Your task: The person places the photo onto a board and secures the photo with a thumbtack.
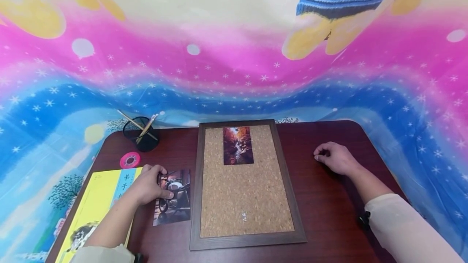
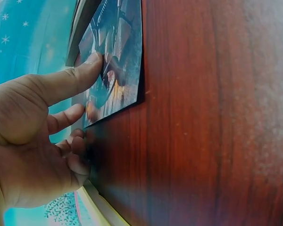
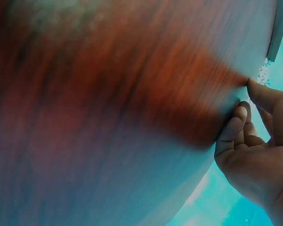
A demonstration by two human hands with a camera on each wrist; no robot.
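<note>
Motorcycle photo [image 1: 179, 204], one in number, lies on the counter [image 1: 325, 222] immediately left of the corkboard [image 1: 245, 196] and right of the yellow book [image 1: 93, 192]. Its long axis runs near to far, roughly parallel to the board's left side; the print's top faces away from the person, wheels toward the near edge. Left hand [image 1: 148, 184]: grip clamped on the photo's left edge, thumb on the printed face, index finger at the far left corner; how far the fingertips reach beneath cannot be told. Right hand [image 1: 338, 157]: grip holds nothing, thumb and fingertips apart, fingers loosely curled, at the counter's right side. Count of items: two photos in all, the second being one stream photo [image 1: 238, 147] at the far end of the corkboard, also lengthwise near to far; one corkboard; one yellow book; one pink tape roll [image 1: 124, 160]; one black mesh cup [image 1: 147, 144] containing at least two sticks. Small pale objects [image 1: 244, 216] lie on the near cork, number unclear.
</note>
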